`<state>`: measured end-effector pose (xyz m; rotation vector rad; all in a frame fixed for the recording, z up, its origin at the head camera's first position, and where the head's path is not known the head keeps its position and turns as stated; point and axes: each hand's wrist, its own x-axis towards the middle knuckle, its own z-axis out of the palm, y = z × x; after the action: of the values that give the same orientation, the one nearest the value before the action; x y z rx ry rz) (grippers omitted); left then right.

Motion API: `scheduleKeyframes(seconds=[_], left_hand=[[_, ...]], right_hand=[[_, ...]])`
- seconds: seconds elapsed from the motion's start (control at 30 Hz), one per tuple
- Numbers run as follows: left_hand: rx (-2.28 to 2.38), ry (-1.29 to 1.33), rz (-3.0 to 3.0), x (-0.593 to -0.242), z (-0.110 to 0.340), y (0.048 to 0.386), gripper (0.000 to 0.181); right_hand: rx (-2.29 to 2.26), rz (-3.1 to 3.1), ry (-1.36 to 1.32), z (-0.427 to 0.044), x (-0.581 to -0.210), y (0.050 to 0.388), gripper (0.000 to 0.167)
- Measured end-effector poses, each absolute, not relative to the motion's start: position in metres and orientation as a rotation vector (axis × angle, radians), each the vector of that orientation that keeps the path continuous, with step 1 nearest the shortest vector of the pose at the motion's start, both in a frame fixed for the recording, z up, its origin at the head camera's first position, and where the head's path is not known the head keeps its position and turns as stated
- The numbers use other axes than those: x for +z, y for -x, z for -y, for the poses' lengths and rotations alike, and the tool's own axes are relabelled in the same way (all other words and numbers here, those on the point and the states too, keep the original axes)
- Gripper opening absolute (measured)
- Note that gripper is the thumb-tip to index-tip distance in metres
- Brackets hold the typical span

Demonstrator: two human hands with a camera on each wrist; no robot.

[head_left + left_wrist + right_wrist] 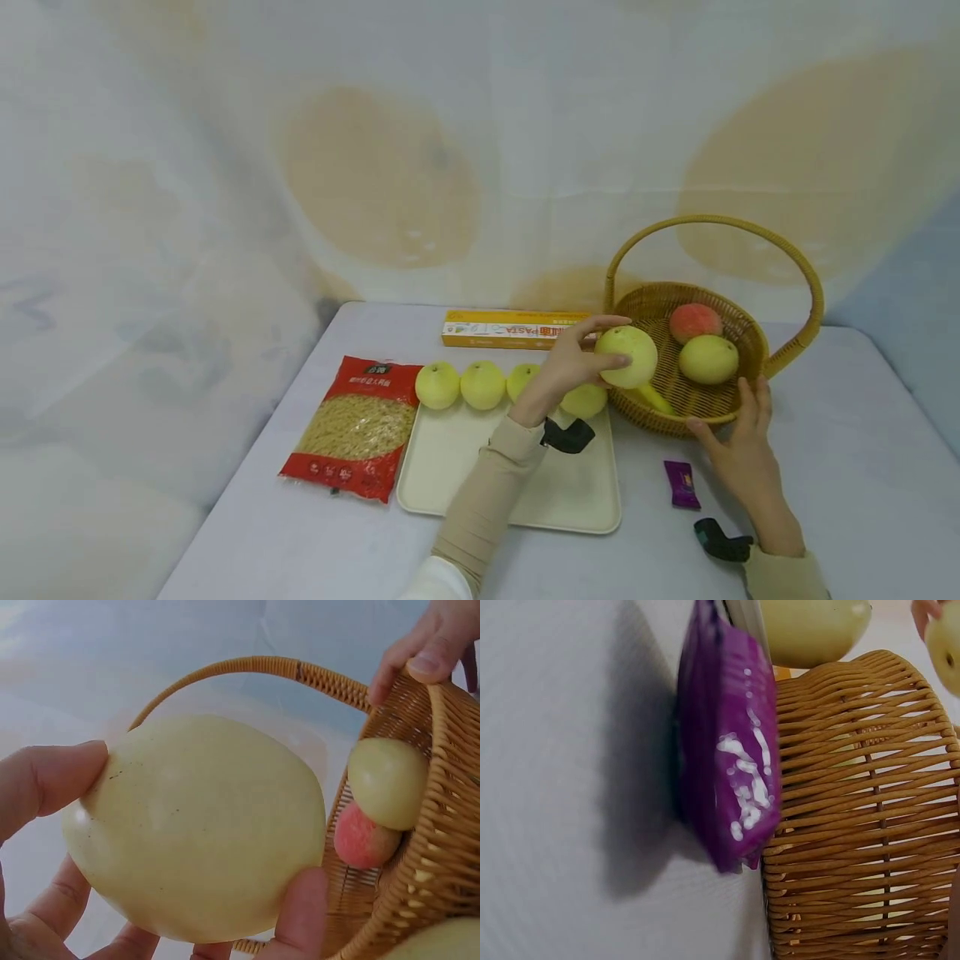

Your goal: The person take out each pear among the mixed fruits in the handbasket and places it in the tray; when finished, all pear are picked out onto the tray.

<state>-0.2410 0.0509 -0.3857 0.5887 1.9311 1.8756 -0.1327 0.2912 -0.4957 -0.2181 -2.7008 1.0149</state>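
Note:
My left hand (566, 365) grips a round pale-yellow fruit (628, 357), like an apple or pear, above the left side of a wicker basket (652, 422). In the left wrist view, its thumb and fingers spread around this fruit (202, 832). With thumb and fingers at the rim, my right hand (746, 454) holds the basket's near right side. Inside the basket lie a peach (695, 322), another pale-yellow fruit (708, 359) and a yellow banana-like piece (655, 398), partly covered by the held fruit.
A cream tray (427, 475) has several pale-yellow fruits (438, 385) along its far edge. Left of it lies a red pasta bag (352, 425); behind it, a yellow pasta box (495, 329). A purple wrapped snack (682, 485) lies before the basket, whose tall handle (712, 219) arches up.

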Motion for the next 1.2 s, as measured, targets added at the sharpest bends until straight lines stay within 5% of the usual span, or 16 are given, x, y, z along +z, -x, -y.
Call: scheduleKeyframes(seconds=[1.2], left_hand=[[1.551,-0.618,-2.137,-0.441,0.003,0.207,0.044]], right_hand=[[1.016,2.708,0.224,-0.291,-0.495,0.131,0.093]])
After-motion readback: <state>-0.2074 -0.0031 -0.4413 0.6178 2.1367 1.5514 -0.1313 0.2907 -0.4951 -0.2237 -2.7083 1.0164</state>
